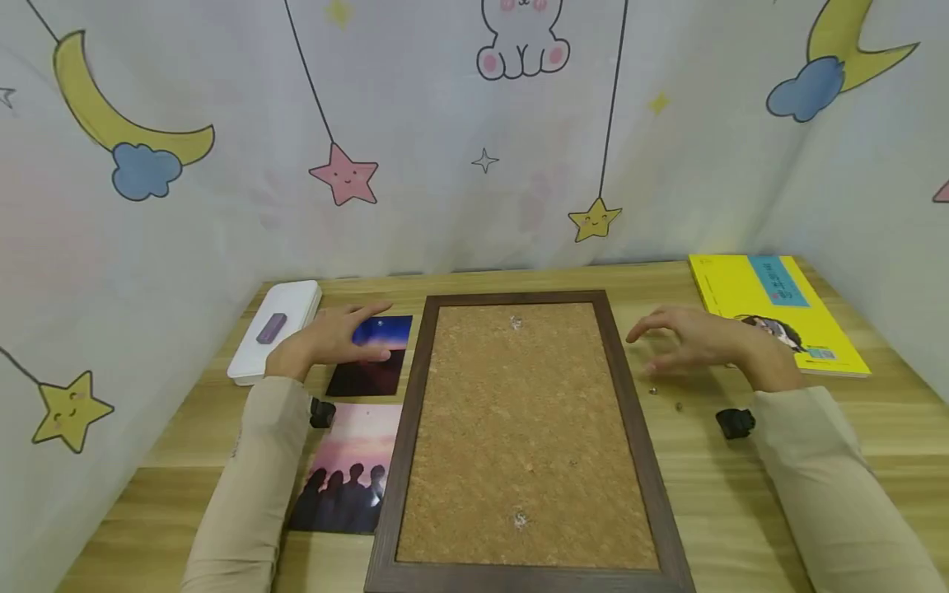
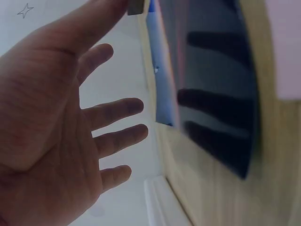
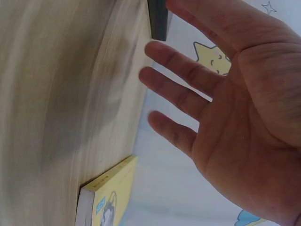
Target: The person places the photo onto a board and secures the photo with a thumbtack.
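A cork board (image 1: pixel 530 436) in a dark wooden frame (image 1: pixel 421 395) lies flat in the middle of the table. To its left, my left hand (image 1: pixel 331 336) hovers over a dark blue night-sky photo (image 1: pixel 371 375), fingers spread and holding nothing. Below that photo lies a pink sunset photo (image 1: pixel 348 478) with dark silhouettes of people. On the other side of the board, my right hand (image 1: pixel 693 339) is raised beside the frame edge, its fingers loosely bent around nothing. Two tiny pins (image 1: pixel 653 391) rest on the table beneath it.
A white case (image 1: pixel 296 301) with a purple eraser-like block (image 1: pixel 272 328) on top stands at the back left. At the back right lies a yellow book (image 1: pixel 749 288), partly behind my right hand. A patterned curtain (image 1: pixel 445 214) closes off the table's far side.
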Demonstrator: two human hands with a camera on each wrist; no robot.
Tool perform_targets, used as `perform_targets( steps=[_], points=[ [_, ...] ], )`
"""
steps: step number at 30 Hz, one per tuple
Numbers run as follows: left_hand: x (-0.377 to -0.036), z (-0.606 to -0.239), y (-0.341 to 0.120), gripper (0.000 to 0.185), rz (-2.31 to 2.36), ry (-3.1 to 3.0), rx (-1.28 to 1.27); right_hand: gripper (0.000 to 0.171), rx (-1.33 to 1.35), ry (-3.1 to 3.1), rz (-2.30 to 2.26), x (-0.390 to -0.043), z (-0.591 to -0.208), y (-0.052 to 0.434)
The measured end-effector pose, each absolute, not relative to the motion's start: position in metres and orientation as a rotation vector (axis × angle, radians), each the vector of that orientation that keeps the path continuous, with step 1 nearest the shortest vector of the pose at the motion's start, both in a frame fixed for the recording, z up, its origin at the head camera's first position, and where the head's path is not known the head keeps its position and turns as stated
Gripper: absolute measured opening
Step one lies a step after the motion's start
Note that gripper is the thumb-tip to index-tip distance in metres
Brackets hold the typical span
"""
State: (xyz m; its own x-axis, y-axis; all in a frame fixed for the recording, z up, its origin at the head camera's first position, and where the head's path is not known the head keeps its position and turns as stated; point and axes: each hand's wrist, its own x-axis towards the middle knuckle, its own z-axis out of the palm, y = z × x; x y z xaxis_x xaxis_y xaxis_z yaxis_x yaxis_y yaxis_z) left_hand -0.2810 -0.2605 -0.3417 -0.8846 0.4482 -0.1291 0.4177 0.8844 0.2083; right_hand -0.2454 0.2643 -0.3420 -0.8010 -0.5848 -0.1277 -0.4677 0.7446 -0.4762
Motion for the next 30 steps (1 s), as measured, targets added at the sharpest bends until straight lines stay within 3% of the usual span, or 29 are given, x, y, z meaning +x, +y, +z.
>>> perform_targets(
  steps=[19, 30],
  points=[
    [-0.291, -0.352, -0.26, 0.081, 0.188, 2.892, 0.627, 0.019, -0.811, 2.368, -0.655, -0.248, -0.34, 0.261],
    [-0.293, -0.349, -0.261, 0.075, 0.26, 2.994, 0.628, 0.014, -0.734, 2.234, -0.695, -0.244, -0.342, 0.257]
  ],
)
